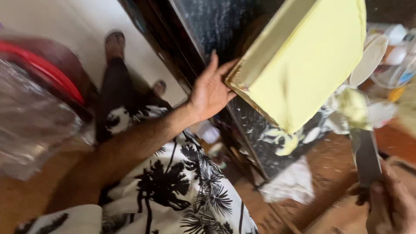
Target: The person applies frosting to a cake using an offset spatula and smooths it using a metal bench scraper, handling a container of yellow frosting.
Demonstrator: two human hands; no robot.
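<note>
A square cake (310,60) coated in pale yellow cream sits on a gold board atop a dark speckled counter (216,26). My left hand (210,89) is spread flat against the cake's near corner and the board's edge. My right hand (390,203), at the bottom right, grips the dark handle of a metal spatula (365,156). Its blade points up, with a lump of yellow cream (353,108) on the tip, close to the cake's right corner.
Smears of cream (281,141) and a crumpled white tissue (289,184) lie on the counter. White lids and plastic tubs (390,60) crowd the right. A clear plastic container with a red lid (39,104) stands at left. My feet (115,43) show on the pale floor.
</note>
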